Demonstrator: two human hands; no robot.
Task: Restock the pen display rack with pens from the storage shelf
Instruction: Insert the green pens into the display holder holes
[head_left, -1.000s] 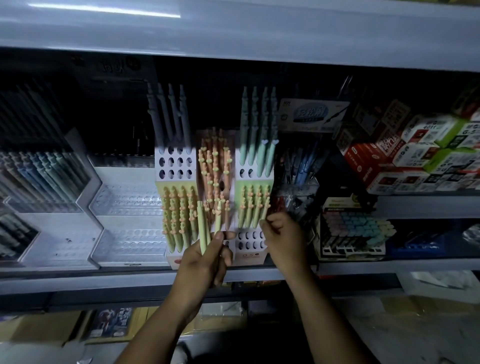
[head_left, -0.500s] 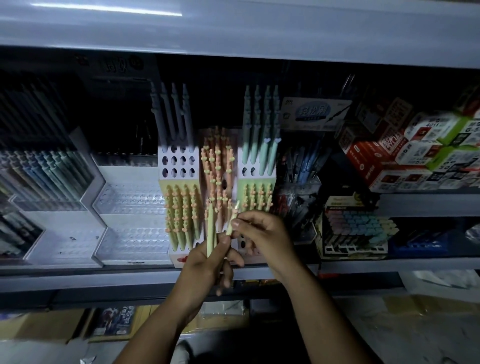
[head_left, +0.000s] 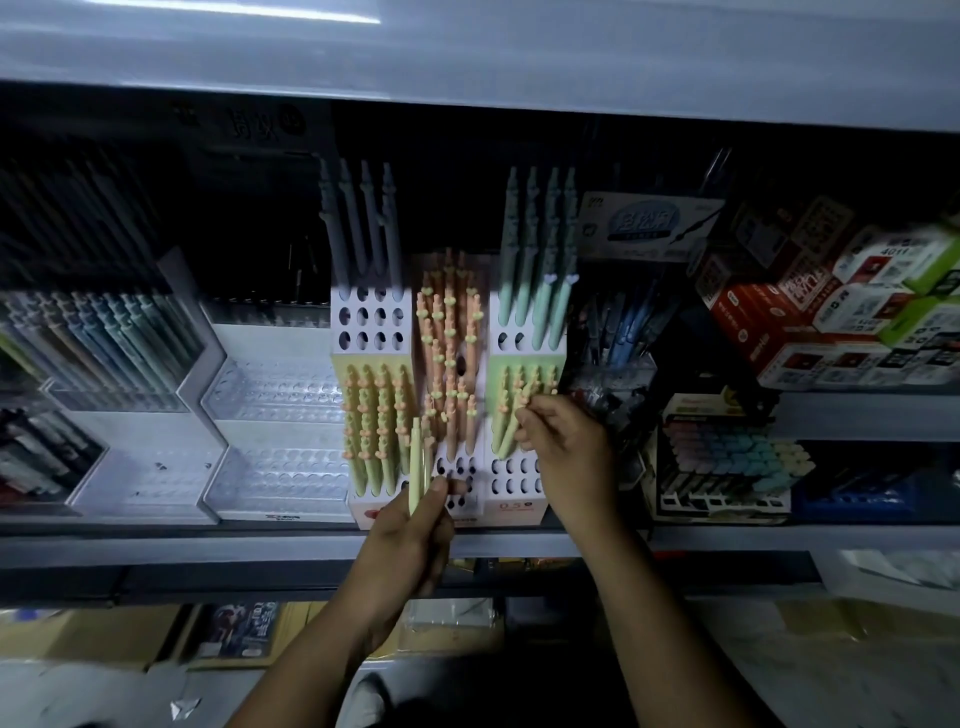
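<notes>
A pen display rack (head_left: 511, 480) with rows of round holes stands on the shelf, in three stepped columns. Its left column holds yellow-green pens (head_left: 371, 431), the middle orange pens (head_left: 449, 364), the right green pens (head_left: 524, 389) and taller teal ones (head_left: 540, 249). My left hand (head_left: 410, 540) grips a small bunch of pale green pens (head_left: 417, 462) upright in front of the rack's lower middle. My right hand (head_left: 563, 447) pinches one green pen (head_left: 511, 423) at the right column's green row; its tip is hidden among the others.
Two clear plastic tiered pen trays (head_left: 270, 415) stand left of the rack, and a tray of blue-grey pens (head_left: 98, 343) further left. Stacked boxes (head_left: 831, 312) and an eraser display (head_left: 727, 462) fill the right. The shelf's front edge (head_left: 260, 545) runs below my hands.
My right hand took one green pen from the bunch in my left hand and carried it right and up to the green row. My left hand stayed put.
</notes>
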